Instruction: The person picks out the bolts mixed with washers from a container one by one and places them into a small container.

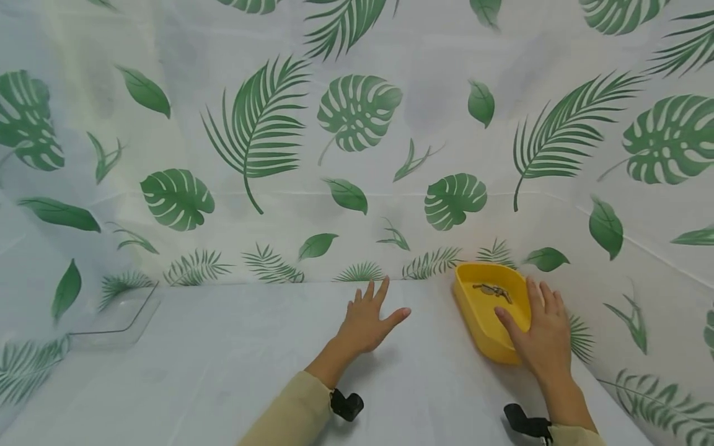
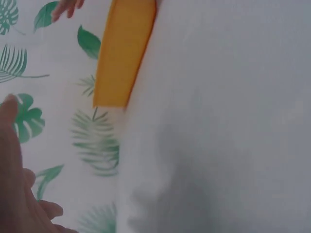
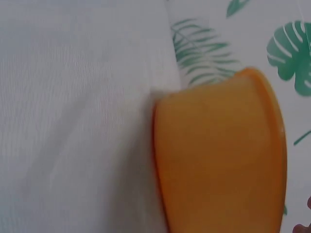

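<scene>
A yellow plastic tub (image 1: 484, 331) stands at the table's far right, with a small bunch of metal keys (image 1: 493, 291) on its floor. My right hand (image 1: 543, 337) hovers by the tub's right front side, fingers spread and thumb over the rim. Left of the tub, my left hand (image 1: 365, 322) is held above the white table with its fingers and thumb spread, holding nothing. The tub's outer wall (image 3: 218, 160) fills much of the right wrist view. In the left wrist view, the tub (image 2: 124, 53) appears beyond the left hand (image 2: 24, 194).
A clear shallow tray (image 1: 119, 322) lies at the table's far left corner. Leaf-printed sheeting (image 1: 379, 204) hangs behind and beside the white tabletop (image 1: 223, 353). Each wrist wears a small black camera (image 1: 347, 406).
</scene>
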`<state>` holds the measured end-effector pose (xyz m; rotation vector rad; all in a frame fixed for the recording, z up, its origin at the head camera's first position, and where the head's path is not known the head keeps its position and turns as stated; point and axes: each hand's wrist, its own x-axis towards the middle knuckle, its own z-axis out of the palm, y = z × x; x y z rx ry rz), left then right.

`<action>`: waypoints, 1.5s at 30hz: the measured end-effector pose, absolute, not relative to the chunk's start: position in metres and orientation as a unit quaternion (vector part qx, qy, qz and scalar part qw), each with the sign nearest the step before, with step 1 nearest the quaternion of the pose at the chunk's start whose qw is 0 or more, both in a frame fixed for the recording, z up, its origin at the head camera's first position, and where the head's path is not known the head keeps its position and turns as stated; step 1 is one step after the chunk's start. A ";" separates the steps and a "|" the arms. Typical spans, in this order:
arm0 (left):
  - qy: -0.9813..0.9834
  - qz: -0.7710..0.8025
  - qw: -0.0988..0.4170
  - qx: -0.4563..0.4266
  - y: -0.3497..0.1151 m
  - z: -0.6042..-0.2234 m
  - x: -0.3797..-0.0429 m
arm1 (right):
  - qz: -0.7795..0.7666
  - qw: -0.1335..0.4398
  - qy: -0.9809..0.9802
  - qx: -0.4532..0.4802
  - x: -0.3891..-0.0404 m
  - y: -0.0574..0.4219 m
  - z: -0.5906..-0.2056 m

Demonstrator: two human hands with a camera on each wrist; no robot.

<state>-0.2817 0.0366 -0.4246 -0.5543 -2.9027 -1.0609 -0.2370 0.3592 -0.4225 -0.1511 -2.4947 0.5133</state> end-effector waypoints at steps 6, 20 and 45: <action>-0.921 -0.334 -0.005 -0.202 0.069 -0.438 -0.280 | 0.212 0.282 -0.931 -0.088 -0.240 0.377 -0.436; -0.859 -0.482 -0.070 -0.159 0.154 -0.456 -0.273 | 0.323 0.274 -0.895 -0.141 -0.240 0.398 -0.459; -0.748 -0.637 -0.066 -0.174 0.215 -0.471 -0.277 | 0.482 0.218 -0.814 -0.240 -0.241 0.411 -0.469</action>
